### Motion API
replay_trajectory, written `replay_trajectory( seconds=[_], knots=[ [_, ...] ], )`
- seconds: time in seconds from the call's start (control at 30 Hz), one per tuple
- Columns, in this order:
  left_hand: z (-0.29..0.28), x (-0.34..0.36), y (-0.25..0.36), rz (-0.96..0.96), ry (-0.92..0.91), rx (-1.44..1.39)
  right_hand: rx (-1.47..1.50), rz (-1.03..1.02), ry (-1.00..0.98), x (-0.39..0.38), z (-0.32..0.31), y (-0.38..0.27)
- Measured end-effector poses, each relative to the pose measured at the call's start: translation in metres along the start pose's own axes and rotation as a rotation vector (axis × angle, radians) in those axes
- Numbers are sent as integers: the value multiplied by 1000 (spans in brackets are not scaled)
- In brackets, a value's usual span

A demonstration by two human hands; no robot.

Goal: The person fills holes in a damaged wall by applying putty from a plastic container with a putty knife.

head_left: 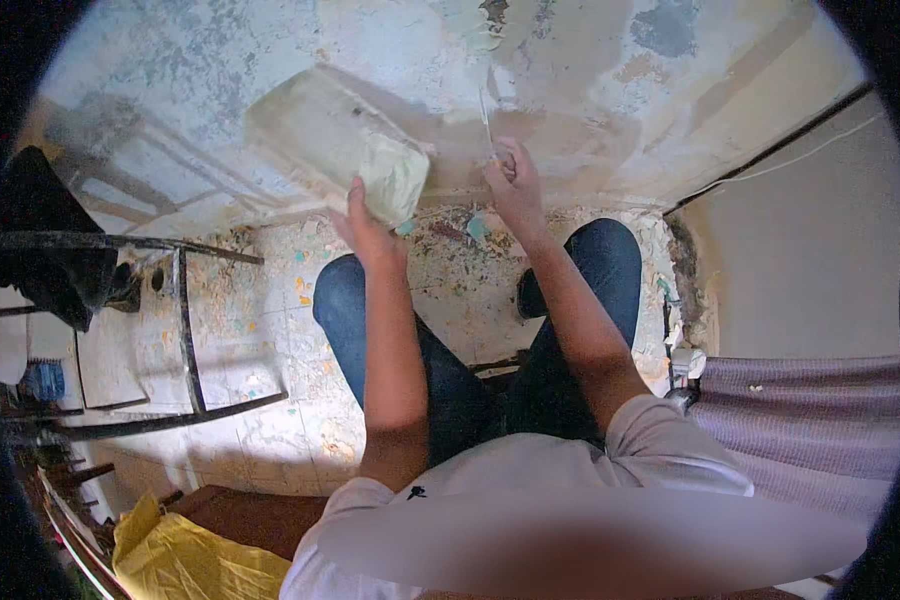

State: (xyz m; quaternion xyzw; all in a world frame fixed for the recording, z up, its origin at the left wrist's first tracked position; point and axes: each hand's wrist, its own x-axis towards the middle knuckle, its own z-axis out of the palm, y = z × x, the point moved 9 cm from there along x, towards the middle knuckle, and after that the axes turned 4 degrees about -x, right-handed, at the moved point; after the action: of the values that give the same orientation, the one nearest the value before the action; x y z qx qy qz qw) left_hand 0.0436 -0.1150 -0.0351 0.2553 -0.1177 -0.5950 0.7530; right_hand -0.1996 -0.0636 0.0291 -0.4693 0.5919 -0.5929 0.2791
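Two-handed hold of a tray and a scraper before a patched wall [580,70]. The left hand [373,235] grips the tray [305,130] at its near edge, thumb laid over the rim and the other fingers mostly hidden, probably supporting it from beneath. The tray is held in the air in front of the wall, left of the scraper; its outline is blurred. Pale paste [392,172] lies toward the tray's right end, close to the gripping hand, a position that likely eases the load on the wrist and puts the paste on the side facing the tool. The right hand [518,190] is closed around the scraper [486,115], whose thin blade points away from the body toward the wall, presumably for reach; whether its tip touches the wall cannot be told. The knees [608,262] are spread, apparently to leave room for both forearms to extend between them. Debris [450,232] lies along the floor's edge at the foot of the wall. At left stands a metal frame [185,320] with black cloth [65,215] over its far corner, seemingly aside from the working space
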Motion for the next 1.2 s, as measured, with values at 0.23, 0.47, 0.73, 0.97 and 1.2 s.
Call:
replay_trajectory(
  seconds=[0.23, 0.47, 0.73, 0.97, 1.2],
  knots=[
    [30, -24, -35, -248, -170, -7, -595, -615, -125, -75, 11, -62],
    [32, -20, -24, -300, -163, -119, -813, -446, -417, -93, -4, -26],
    [21, -9, -2, -228, -18, -123, -772, -459, -38, -9, -39, -38],
    [20, -15, -4, -270, -4, -47, -701, -597, 442, 42, -17, -11],
    [33, -9, -17, -243, -33, -87, -21, -179, 426, 134, -7, 43]
  ],
)
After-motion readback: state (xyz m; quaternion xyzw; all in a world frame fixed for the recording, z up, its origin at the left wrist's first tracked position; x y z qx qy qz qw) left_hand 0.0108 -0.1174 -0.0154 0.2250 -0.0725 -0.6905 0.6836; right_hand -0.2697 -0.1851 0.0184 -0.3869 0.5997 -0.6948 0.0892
